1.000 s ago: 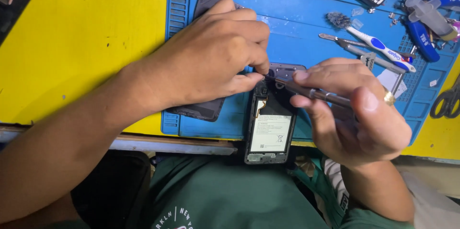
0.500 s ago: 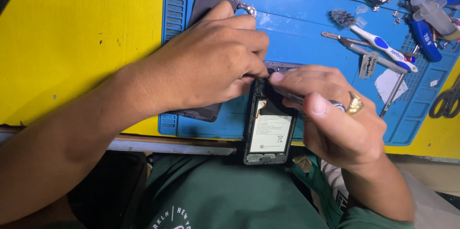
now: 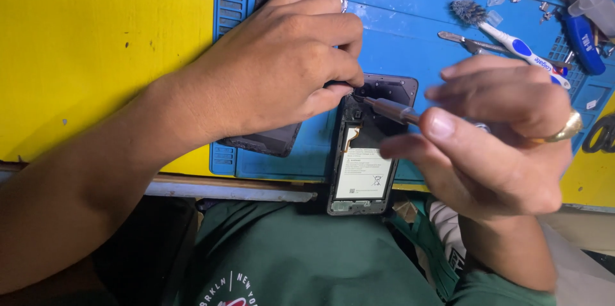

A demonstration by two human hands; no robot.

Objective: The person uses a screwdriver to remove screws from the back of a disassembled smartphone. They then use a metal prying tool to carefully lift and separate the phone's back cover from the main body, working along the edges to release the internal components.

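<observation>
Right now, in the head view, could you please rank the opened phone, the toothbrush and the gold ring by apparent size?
1. Opened phone, largest.
2. Toothbrush, long and thin, farther back.
3. Gold ring on the right hand, smallest even close up.

An opened phone (image 3: 362,152), its back removed and a white-labelled battery exposed, is laid over the near edge of a blue work mat (image 3: 397,18) on a yellow table (image 3: 102,37). Its far end is pinched by the left hand (image 3: 275,69), beneath which a dark back cover (image 3: 272,139) is partly hidden. A screwdriver (image 3: 391,111) is gripped in the fingers of the right hand (image 3: 500,133), with its tip set at the phone's far end. A toothbrush (image 3: 512,43) and metal tweezers (image 3: 467,40) are seen far right.
</observation>
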